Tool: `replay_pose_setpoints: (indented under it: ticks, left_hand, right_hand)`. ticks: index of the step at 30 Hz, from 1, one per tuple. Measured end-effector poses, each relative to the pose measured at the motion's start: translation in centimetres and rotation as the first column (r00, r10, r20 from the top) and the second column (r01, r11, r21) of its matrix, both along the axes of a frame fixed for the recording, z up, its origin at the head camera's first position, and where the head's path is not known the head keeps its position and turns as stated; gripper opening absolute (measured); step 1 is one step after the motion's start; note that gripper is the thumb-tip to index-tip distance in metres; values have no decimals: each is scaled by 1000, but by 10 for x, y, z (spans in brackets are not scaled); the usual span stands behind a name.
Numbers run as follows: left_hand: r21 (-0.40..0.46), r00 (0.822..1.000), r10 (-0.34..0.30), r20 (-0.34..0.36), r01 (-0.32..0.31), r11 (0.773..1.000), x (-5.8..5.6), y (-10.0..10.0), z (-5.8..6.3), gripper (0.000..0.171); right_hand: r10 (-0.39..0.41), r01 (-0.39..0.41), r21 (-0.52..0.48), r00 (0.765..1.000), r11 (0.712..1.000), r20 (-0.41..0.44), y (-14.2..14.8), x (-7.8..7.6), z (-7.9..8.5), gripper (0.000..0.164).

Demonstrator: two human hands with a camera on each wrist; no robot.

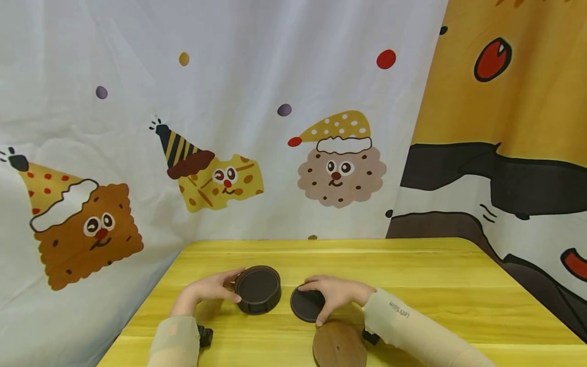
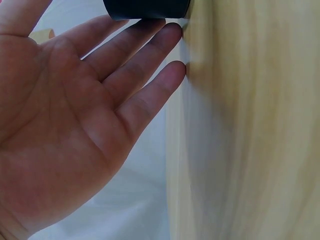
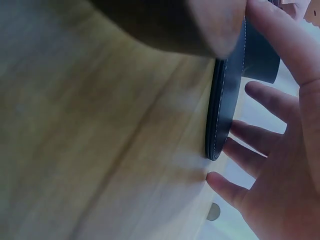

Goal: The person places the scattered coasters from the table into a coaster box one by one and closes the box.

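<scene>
A round black coaster holder [image 1: 258, 288] stands on the table, with a dark disc surface inside its rim. My left hand [image 1: 214, 288] is at its left side, thumb toward the near side and fingers toward the far side. In the left wrist view the fingers [image 2: 145, 65] are extended, tips right at the holder's wall. To the right lies a short stack of round black coasters [image 3: 226, 110] with stitched edges. Over its right part, my right hand [image 1: 337, 293] spreads thumb and fingers about the edge. Some fingertips [image 3: 235, 127] meet the stack's side in the right wrist view.
A round brown wooden disc [image 1: 339, 346] sits close to the right thumb, at the near side of the yellow wood-grain table [image 1: 435, 285]. Behind the table hangs a white curtain [image 1: 275, 61] printed with cartoon biscuits and cheese.
</scene>
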State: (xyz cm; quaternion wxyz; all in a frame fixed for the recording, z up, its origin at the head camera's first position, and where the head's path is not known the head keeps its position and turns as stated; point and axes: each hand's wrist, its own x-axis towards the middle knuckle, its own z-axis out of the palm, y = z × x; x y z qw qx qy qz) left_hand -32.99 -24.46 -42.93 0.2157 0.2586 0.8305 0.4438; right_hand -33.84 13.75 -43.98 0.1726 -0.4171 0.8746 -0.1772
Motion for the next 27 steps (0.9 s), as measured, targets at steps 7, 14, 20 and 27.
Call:
replay_pose_setpoints:
  ticks: [7,14,20,27]
  left_hand:
    - [1,1000,-10,-2,10,1000,-1,-2,-2,91]
    - [7,1000,-6,5,6,1000,1,0,0,91]
    - [9,1000,-4,16,4,1000,0,1,1,91]
    - [27,1000,-5,31,5,1000,-1,-1,0,92]
  right_hand:
    - [-19,19,1,1000,1000,1,0,2,-1,87]
    - [-30,29,-8,999,1000,-36,0,1,-4,87]
    - [-51,49,-29,997,998,-50,2,-2,-1,90]
    - [-51,43,-73,993,996,-108,6,-9,15,91]
